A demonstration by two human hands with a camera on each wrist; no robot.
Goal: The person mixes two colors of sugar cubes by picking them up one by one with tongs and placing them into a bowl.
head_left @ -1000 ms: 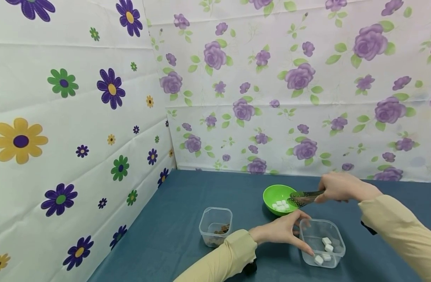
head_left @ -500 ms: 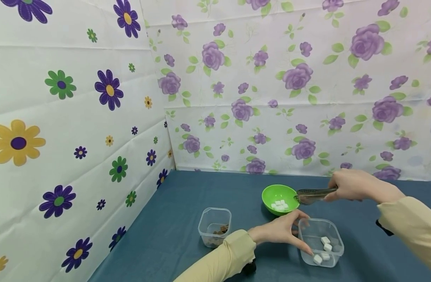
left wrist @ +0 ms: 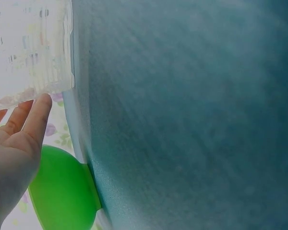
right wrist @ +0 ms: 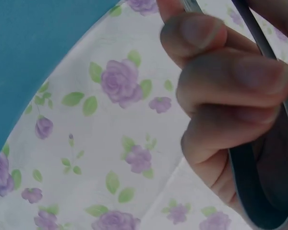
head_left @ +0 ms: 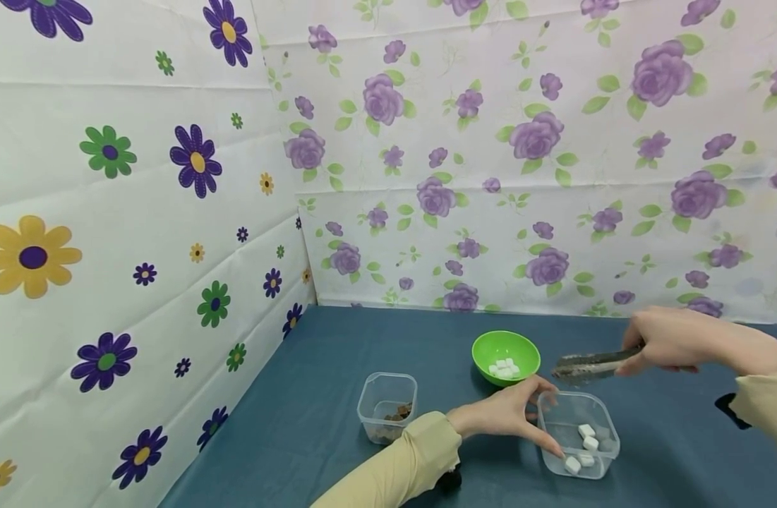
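Observation:
My left hand holds the left side of a clear plastic container, thumb at the front and fingers behind. Several white marshmallow-like cubes lie inside it. In the left wrist view, fingertips touch the container's wall. My right hand grips metal tongs, their tips pointing left above the far side of the container. Nothing visible sits between the tips, though they are blurred. Right wrist view: fingers curl round the tongs' bent end. Beyond the left hand, a green bowl holds several white cubes.
Left of the left forearm stands a second clear container with brown pieces in it. A blue cloth covers the table. Flower-patterned sheets rise at the back and along the left side.
My right hand has drawn the tongs away from the green bowl, moving right and slightly toward me. The left hand and both containers have stayed in place.

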